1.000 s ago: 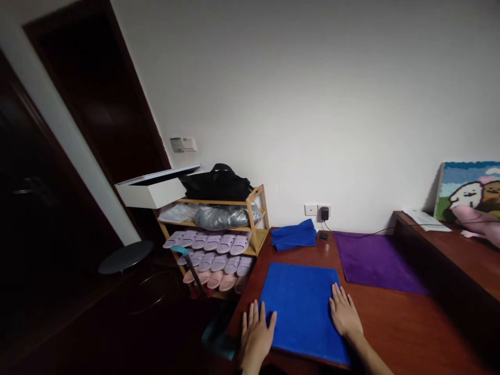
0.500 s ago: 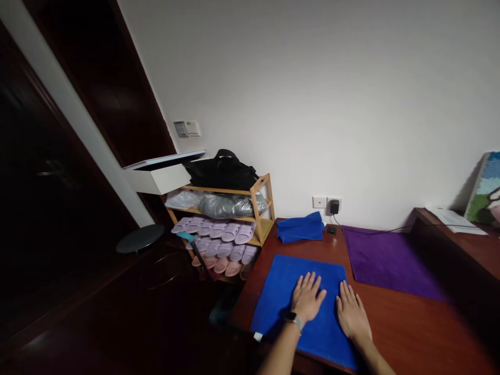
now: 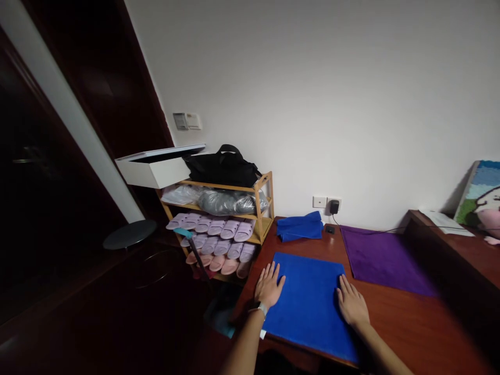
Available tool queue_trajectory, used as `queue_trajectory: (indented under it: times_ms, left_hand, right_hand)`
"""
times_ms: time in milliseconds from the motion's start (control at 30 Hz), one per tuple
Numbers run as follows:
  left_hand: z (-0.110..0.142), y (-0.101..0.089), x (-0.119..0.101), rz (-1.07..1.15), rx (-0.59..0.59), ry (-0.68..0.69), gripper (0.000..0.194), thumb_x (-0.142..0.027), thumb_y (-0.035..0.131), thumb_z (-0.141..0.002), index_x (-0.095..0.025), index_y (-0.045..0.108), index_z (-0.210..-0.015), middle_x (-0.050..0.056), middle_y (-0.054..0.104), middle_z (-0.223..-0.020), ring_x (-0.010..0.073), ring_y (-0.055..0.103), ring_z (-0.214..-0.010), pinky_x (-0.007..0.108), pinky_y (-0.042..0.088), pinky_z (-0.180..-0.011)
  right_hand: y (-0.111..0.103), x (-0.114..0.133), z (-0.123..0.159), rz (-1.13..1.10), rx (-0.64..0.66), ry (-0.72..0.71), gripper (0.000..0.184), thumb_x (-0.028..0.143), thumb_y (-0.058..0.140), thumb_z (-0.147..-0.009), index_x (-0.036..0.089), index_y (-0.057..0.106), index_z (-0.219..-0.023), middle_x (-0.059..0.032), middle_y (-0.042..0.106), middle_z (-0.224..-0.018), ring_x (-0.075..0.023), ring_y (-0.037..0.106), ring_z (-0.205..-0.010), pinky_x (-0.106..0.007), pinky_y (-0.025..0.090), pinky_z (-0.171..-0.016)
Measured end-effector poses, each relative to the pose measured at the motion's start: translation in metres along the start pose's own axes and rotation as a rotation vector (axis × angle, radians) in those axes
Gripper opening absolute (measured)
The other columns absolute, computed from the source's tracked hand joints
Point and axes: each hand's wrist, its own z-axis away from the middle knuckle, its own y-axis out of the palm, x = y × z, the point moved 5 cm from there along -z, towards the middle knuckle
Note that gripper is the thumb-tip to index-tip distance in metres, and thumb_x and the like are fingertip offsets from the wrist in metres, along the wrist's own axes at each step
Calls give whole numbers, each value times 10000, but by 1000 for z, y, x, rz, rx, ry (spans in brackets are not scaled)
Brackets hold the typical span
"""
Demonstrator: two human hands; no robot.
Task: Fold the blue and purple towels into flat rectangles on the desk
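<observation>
A blue towel (image 3: 308, 302) is spread flat on the reddish-brown wooden table (image 3: 410, 323), with a small white tag at its near left corner. My left hand (image 3: 269, 285) lies flat on its left edge, fingers stretched out and slightly apart; a watch is on that wrist. On the opposite edge, my right hand (image 3: 352, 303) rests palm down, its fingers extended. Neither hand holds anything. Behind the spread towel lies a folded blue towel (image 3: 299, 227), and to the right a purple towel (image 3: 385, 259) is laid out flat.
Left of the table stands a wooden shoe rack (image 3: 265, 208) with several slippers, a black bag (image 3: 224, 167) and a white box (image 3: 156, 172) on top. A black plug adapter (image 3: 334, 207) sits in the wall socket. A round stool (image 3: 130, 234) is farther left.
My left hand has moved left across the blue towel, from near its middle to its left edge. The right hand has stayed at the right edge. The view has shifted slightly.
</observation>
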Motion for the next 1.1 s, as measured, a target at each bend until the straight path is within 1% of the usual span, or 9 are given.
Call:
queue_trajectory:
  times_ms: [133,267,467,600,733,800,900,1000,1100]
  left_hand:
    - [-2,3,4,8,-11,0,681,-594,228,-1050,-218,336,-1608,62,284,-1682,254,254,-1554,462,227,-1270]
    - [-2,5,8,2,-29,4,692,-612,211,-1047,-225,343,-1605,64,300,-1677,254,273,-1547,461,238,-1265]
    - [-4,5,6,-30,-11,11,688,-610,202,-1050,-232,327,-1610,46,286,-1685,243,260,-1552,448,232,-1266]
    - [-6,8,7,-56,10,18,682,-604,208,-1051,-238,300,-1619,49,280,-1688,248,253,-1554,457,251,-1255]
    - [-8,5,11,-107,52,31,674,-593,239,-1051,-236,296,-1620,64,278,-1683,256,263,-1550,479,254,-1253]
    - [-12,-2,5,-141,37,51,664,-575,256,-1054,-227,303,-1617,73,299,-1674,254,269,-1548,484,237,-1261]
    - [-22,-11,-32,-141,-42,98,640,-515,216,-1073,-192,285,-1622,83,300,-1674,241,256,-1552,470,212,-1275]
    - [-34,-2,-104,-61,-45,250,621,-491,193,-1080,-213,244,-1633,55,278,-1685,233,241,-1558,455,223,-1276]
    - [-45,24,-177,49,46,403,622,-494,173,-1079,-230,209,-1641,45,254,-1694,225,230,-1561,453,220,-1278]
  right_hand:
    - [-9,2,-30,-27,-24,21,679,400,143,-1019,91,260,-1613,-74,254,-1688,-222,260,-1544,-372,242,-1242]
    - [-3,5,-50,-35,0,39,691,388,149,-1020,31,229,-1605,-114,236,-1689,-236,212,-1559,-374,196,-1260]
    - [3,5,-48,-28,-8,38,691,390,119,-1025,28,193,-1609,-113,196,-1699,-225,163,-1571,-379,140,-1270]
    - [-1,6,-47,-53,-11,31,673,389,118,-1027,80,166,-1623,-69,154,-1711,-212,138,-1575,-374,126,-1269]
    - [-1,8,-48,-68,-25,24,673,391,146,-1023,85,205,-1618,-72,194,-1701,-223,143,-1575,-399,117,-1269]
    - [0,9,-48,-82,-26,25,674,388,147,-1022,73,213,-1614,-83,202,-1698,-228,151,-1573,-403,120,-1269]
    - [-1,10,-49,-106,-29,24,674,386,143,-1022,66,205,-1611,-86,194,-1698,-233,154,-1573,-409,122,-1272]
    - [-3,11,-48,-96,-27,20,672,376,148,-1021,54,198,-1609,-94,192,-1695,-239,158,-1572,-412,124,-1273]
    - [-2,9,-48,-44,-3,-1,665,344,163,-1013,43,210,-1604,-99,191,-1693,-245,160,-1571,-404,138,-1268]
